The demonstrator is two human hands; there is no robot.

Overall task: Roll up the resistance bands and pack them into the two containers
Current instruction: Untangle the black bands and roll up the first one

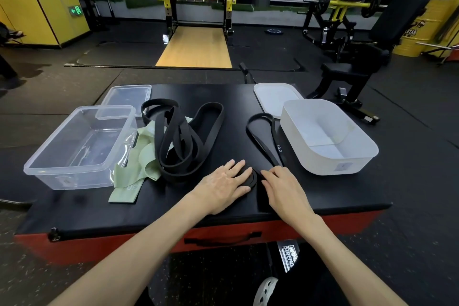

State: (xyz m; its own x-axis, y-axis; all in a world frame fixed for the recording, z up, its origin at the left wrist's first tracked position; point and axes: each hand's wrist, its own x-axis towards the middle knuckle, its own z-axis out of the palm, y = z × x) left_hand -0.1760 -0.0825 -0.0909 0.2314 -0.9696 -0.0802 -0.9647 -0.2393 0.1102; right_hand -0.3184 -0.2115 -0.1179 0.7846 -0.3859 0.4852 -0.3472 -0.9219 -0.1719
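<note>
A thin black resistance band (270, 137) lies on the black padded table (323, 191), its near end wound into a flat coil (250, 178). My left hand (223, 184) presses flat on that coil with straight fingers. My right hand (280, 181) pinches the band's strap just right of the coil. A pile of wider black bands (181, 137) lies left of centre, over a pale green band (134, 169). A clear plastic container (79, 146) stands at the left and a white container (327, 137) at the right; both hold nothing.
The clear lid (129, 99) lies behind the clear container, and the white lid (273, 97) behind the white one. The table's red front edge (149, 243) is close to me. Gym machines and a bench (360, 57) stand beyond the table at the right.
</note>
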